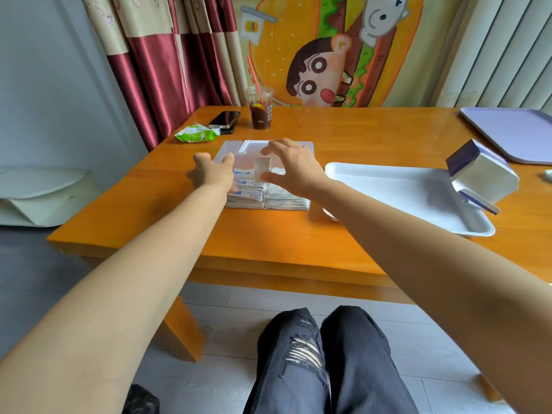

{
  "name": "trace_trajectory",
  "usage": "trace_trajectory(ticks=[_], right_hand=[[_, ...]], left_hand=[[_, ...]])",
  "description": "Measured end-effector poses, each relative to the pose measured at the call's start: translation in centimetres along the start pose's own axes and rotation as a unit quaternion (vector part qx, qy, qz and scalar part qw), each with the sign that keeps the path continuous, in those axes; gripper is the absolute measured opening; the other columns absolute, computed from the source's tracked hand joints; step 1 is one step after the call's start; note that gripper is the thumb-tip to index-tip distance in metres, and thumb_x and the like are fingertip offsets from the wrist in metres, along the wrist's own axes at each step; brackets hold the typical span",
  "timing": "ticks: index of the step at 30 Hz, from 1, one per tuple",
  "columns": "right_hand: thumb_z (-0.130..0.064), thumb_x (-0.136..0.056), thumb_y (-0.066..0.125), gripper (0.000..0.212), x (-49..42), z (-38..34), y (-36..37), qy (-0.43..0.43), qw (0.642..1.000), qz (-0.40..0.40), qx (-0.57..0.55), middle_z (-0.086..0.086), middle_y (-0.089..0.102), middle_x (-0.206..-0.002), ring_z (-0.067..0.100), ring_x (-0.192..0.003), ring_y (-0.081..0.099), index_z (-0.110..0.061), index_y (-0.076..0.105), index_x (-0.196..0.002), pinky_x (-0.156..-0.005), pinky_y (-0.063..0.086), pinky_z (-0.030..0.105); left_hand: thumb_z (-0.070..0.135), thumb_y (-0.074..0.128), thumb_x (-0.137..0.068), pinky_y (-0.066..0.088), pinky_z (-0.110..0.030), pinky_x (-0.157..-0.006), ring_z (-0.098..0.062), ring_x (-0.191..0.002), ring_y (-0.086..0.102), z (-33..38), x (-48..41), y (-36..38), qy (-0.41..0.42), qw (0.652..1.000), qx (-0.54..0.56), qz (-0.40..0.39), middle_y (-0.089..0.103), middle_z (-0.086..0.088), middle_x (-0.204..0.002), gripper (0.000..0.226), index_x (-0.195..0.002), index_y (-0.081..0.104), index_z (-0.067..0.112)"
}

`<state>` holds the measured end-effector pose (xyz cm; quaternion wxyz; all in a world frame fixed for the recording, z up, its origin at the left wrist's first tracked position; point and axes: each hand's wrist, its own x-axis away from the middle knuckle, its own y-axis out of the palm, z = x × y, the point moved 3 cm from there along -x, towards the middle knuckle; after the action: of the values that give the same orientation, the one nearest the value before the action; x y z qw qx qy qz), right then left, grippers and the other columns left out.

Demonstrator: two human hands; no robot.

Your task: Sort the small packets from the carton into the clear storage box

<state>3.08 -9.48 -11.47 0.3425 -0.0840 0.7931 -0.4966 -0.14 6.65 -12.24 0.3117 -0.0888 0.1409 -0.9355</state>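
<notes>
One packet (262, 170) held over two rows

One clear storage box (298, 204) holds two rows of packets (249, 194); blur stops us counting them. Our right hand (294, 170) pinches the packet upright above it. Our left hand (213, 171), fingers straight, seems to touch its left edge. One carton (481, 174) leans on the white tray (388, 186).

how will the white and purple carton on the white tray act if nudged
The white and purple cardboard carton looks thin-walled with an open flap, so probably light. It sits tilted on the white tray, so a nudge would likely tip or slide it.
</notes>
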Motion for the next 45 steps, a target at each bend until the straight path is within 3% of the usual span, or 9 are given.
trace_trajectory(ticks=[4,7,12,19,23,29,34,40,45], right_hand=[[-0.029,-0.088,0.064,0.031,2.2,1.2,-2.7,0.033,0.992,0.091,-0.076,0.007,0.056,-0.124,0.024,-0.115,0.052,-0.014,0.062,-0.115,-0.098,0.042,0.035],[-0.023,-0.091,0.059,0.024,5.0,3.2,-4.9,0.109,0.984,0.113,-0.086,0.003,0.057,-0.118,0.017,-0.096,0.06,-0.016,0.062,-0.114,-0.078,0.047,0.026],[-0.014,-0.087,0.057,0.034,11.2,8.6,-7.7,0.252,0.96,0.114,-0.04,0.009,0.052,-0.125,0.026,-0.106,0.056,-0.013,0.053,-0.121,-0.087,0.047,0.035],[-0.008,-0.088,0.05,0.047,17.7,15.2,-10.8,0.479,0.863,0.145,-0.065,0.017,0.037,-0.132,0.034,-0.109,0.049,-0.003,0.032,-0.131,-0.08,0.039,0.033],[-0.004,-0.085,0.047,0.03,18.9,17.6,-10.9,0.513,0.842,0.125,-0.109,0.007,0.043,-0.1,0.026,-0.094,0.044,-0.005,0.036,-0.113,-0.062,0.037,0.028],[-0.002,-0.079,0.053,0.03,18.9,17.1,-12.1,0.355,0.891,0.264,-0.103,0.007,0.067,-0.101,0.018,-0.091,0.063,-0.012,0.064,-0.105,-0.083,0.051,0.032],[-0.008,-0.075,0.061,0.011,19.2,13.6,-12.8,0.214,0.935,0.261,-0.109,-0.002,0.069,-0.072,0.004,-0.063,0.061,-0.011,0.069,-0.081,-0.062,0.051,0.022],[-0.002,-0.074,0.056,0.011,19.6,9.9,-11.8,0.136,0.956,0.19,-0.18,-0.001,0.065,-0.068,0.011,-0.06,0.06,-0.006,0.065,-0.078,-0.058,0.05,0.025],[-0.005,-0.071,0.051,0.008,20.0,8.3,-12.1,0.13,0.935,0.203,-0.259,0.01,0.063,-0.058,0.02,-0.051,0.059,-0.004,0.058,-0.069,-0.048,0.045,0.032]], left_hand=[[0.037,0.052,-0.092,0.045,-0.038,-0.084,-0.028,-0.103,0.052,1.3,2.4,-0.4,0.268,0.924,-0.222,0.156,0.038,-0.01,-0.125,0.031,-0.117,0.055,0.018],[0.026,0.057,-0.087,0.047,-0.037,-0.079,-0.026,-0.102,0.051,2.4,5.2,1.2,0.389,0.877,-0.248,0.139,0.044,-0.008,-0.116,0.023,-0.109,0.061,0.019],[0.028,0.06,-0.09,0.042,-0.036,-0.067,-0.031,-0.1,0.057,1.8,9.0,6.2,0.369,0.853,-0.368,-0.015,0.039,-0.008,-0.128,0.045,-0.133,0.048,0.017],[0.018,0.061,-0.087,0.036,-0.028,-0.065,-0.025,-0.097,0.053,1.9,13.0,10.8,0.424,0.857,-0.287,-0.056,0.04,-0.009,-0.121,0.03,-0.116,0.054,0.015],[0.022,0.057,-0.089,0.039,-0.029,-0.07,-0.025,-0.094,0.055,2.3,13.7,14.2,0.389,0.868,-0.274,-0.144,0.046,-0.005,-0.119,0.025,-0.114,0.057,0.019],[0.032,0.057,-0.09,0.049,-0.031,-0.075,-0.02,-0.09,0.058,1.6,13.3,17.7,0.248,0.92,-0.151,-0.264,0.059,-0.004,-0.114,0.018,-0.104,0.06,0.021],[0.054,0.066,-0.082,0.056,-0.034,-0.077,-0.028,-0.099,0.062,1.9,15.9,18.3,-0.01,0.903,0.065,-0.424,0.05,-0.005,-0.124,0.063,-0.133,0.047,0.022],[0.063,0.085,-0.044,0.056,-0.039,-0.065,-0.03,-0.094,0.067,1.2,16.9,17.2,-0.138,0.886,0.251,-0.364,0.065,-0.012,-0.118,0.102,-0.129,0.052,0.019],[0.041,0.075,-0.074,0.057,-0.038,-0.057,-0.028,-0.096,0.065,0.9,17.5,15.4,-0.177,0.894,0.3,-0.282,0.065,-0.014,-0.113,0.062,-0.126,0.051,0.018]])
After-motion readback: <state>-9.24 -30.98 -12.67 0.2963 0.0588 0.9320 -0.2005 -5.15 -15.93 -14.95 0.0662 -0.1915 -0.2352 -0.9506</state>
